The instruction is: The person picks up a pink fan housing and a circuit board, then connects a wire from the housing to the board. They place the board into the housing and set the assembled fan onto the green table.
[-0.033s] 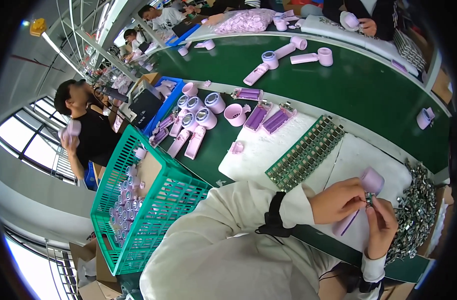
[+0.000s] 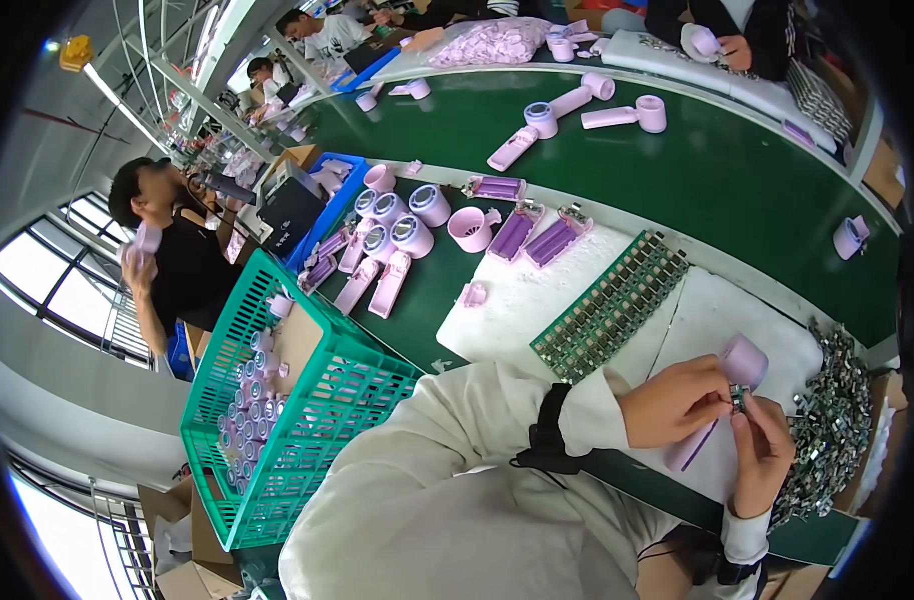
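Pinching a small circuit pc [image 2: 739,398] btwn both hands, you have it above the R white pad [image 2: 792,335], a bit twd that pad's R edge. Grip: L hand [image 2: 677,405] has thumb + fingertips nearly closed on it; R hand [image 2: 762,455] pinches from the near R side. Can't tell exact contact, fingers cover most of the pc. Vs. a moment ago, basically no chg at your end: same pinch, same spot, so the pc isn't down or released; looks mid-step.

Just under your hands, a lilac housing [image 2: 744,361] lies on that pad, partly hidden. Metal parts pile [image 2: 835,420] runs along the tabletop's [image 2: 417,335] R edge. Board panel [image 2: 611,305] sits by the L pad's R edge; open handles [image 2: 557,240] at its far edge. Green basket [image 2: 327,400] is at the tabletop's L edge. Only visible shift: co-worker [image 2: 182,255] far L has a lilac item [image 2: 148,238] slightly higher.
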`<state>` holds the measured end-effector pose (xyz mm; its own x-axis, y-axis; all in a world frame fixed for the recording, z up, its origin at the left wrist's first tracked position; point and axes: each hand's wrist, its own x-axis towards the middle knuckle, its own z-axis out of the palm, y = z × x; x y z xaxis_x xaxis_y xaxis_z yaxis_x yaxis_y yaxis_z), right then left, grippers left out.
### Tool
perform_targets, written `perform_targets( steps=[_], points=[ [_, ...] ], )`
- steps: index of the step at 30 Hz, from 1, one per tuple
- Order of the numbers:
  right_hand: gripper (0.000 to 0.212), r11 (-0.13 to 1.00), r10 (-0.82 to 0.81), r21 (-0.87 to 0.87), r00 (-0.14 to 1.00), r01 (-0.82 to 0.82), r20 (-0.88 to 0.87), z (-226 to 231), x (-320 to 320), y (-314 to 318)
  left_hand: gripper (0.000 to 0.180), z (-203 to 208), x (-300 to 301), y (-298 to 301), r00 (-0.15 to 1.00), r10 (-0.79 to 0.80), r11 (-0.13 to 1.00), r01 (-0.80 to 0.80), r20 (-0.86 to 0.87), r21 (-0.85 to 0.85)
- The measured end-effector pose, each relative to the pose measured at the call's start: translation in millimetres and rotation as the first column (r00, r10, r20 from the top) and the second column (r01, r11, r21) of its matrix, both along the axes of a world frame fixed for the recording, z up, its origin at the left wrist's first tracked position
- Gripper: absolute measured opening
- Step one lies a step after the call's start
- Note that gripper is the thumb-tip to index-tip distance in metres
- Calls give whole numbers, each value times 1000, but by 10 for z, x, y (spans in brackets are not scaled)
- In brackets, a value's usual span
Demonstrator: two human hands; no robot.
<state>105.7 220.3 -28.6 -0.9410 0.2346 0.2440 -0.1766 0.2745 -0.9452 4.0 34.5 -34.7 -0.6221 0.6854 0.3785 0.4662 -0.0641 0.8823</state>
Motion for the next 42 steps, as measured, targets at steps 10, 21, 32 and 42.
perform_targets(
  steps=[10, 21, 32, 42],
  points=[
    [27, 969, -43, -234, 988, 77, 148, -134, -10, 6, 11, -102, -75, 10, 999, 33, 998, -34, 20, 52],
    [31, 926, -51, -353, 970, 136, 239, -242, 45, -8, 11, -26, -46, -9, 996, 60, 998, -61, 59, 26],
    [31, 909, -14, -398, 962, 126, 272, -214, 19, 7, 11, 0, -79, -12, 997, 43, 999, -45, 61, 20],
    [27, 907, -18, -402, 967, 123, 254, -249, 121, 18, 10, -11, 20, 8, 959, 11, 999, -22, 282, 37]
  ],
)
